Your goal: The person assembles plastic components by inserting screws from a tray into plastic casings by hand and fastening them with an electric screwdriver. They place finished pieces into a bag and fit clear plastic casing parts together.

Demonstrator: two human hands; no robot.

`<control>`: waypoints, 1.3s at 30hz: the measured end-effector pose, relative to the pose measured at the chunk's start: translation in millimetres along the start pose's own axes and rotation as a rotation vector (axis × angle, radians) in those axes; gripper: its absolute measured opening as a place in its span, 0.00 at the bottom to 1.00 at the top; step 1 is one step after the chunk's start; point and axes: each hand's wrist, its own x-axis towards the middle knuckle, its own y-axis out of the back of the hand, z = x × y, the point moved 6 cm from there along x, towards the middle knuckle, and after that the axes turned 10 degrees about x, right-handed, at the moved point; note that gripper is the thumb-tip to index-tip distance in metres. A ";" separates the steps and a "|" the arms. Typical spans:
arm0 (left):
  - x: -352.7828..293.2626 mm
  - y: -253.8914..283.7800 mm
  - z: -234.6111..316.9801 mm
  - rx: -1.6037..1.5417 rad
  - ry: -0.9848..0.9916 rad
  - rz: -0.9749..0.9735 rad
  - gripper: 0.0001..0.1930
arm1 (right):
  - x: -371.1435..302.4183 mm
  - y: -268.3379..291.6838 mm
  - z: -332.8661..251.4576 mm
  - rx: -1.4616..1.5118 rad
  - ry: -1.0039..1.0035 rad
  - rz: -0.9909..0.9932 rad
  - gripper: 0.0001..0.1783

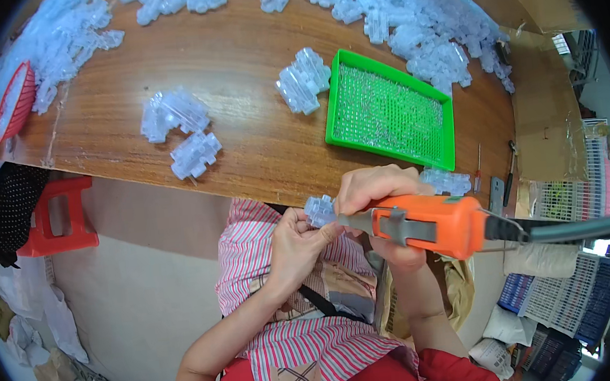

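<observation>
**Desk (249,50) laden with clear parts (390,1)**

They heap across the top of the frame; smaller clusters (176,113) lie left of centre and upper centre. A green tray (335,101) sits right of centre, a red basket (24,106) far left, a screwdriver (477,181) and phone (497,193) at right.

red plastic stool (70,242) | co-worker's dark dotted garment (12,198) | smartphone (497,192) on worktop (238,87) | brown cardboard panel (545,118), right | white plastic bag (62,320), lower left

The table (237,73) is smooth, glossy wood; the pieces (318,211), shiny clear plastic; the tray (449,133), smooth plastic; the power tool (460,224), glossy plastic; the apron (334,362), matt cloth
</observation>
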 end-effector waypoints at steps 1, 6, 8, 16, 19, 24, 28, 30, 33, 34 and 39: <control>-1.7 -0.4 -1.8 -0.013 -0.006 0.004 0.16 | 0.8 -0.9 -2.7 -0.049 0.001 0.085 0.34; -9.4 0.3 -5.3 -0.172 0.034 0.010 0.14 | 6.6 19.9 -35.1 0.399 0.185 0.121 0.43; -14.5 0.0 -6.3 -0.311 0.177 -0.018 0.13 | 0.4 20.6 -41.2 0.363 0.182 0.171 0.44; -4.1 0.1 -6.4 -0.346 0.180 -0.059 0.13 | -19.1 12.5 -13.4 0.275 0.133 0.215 0.42; -2.9 1.7 -9.6 -0.315 0.192 -0.042 0.12 | -19.7 13.8 -6.0 0.261 0.068 0.232 0.42; -4.4 0.4 -10.0 -0.301 0.180 -0.042 0.12 | -23.1 8.8 -5.8 0.335 0.059 0.142 0.40; -1.6 2.5 -11.2 -0.279 0.139 -0.029 0.12 | -19.7 4.4 -7.5 0.177 -0.077 0.167 0.34; -1.2 2.5 -9.2 -0.254 0.133 -0.035 0.11 | -17.5 2.7 -6.2 0.200 -0.074 0.139 0.29; -1.0 3.1 -3.3 -0.253 0.122 -0.009 0.09 | -9.9 0.4 -7.9 0.099 0.071 -0.001 0.25; -1.0 3.2 -0.5 -0.260 0.113 -0.017 0.10 | -6.4 -2.2 -10.8 0.097 0.091 0.037 0.25; -4.1 3.8 6.6 -0.227 0.150 0.027 0.09 | -10.4 5.8 -2.4 0.103 -0.025 0.126 0.41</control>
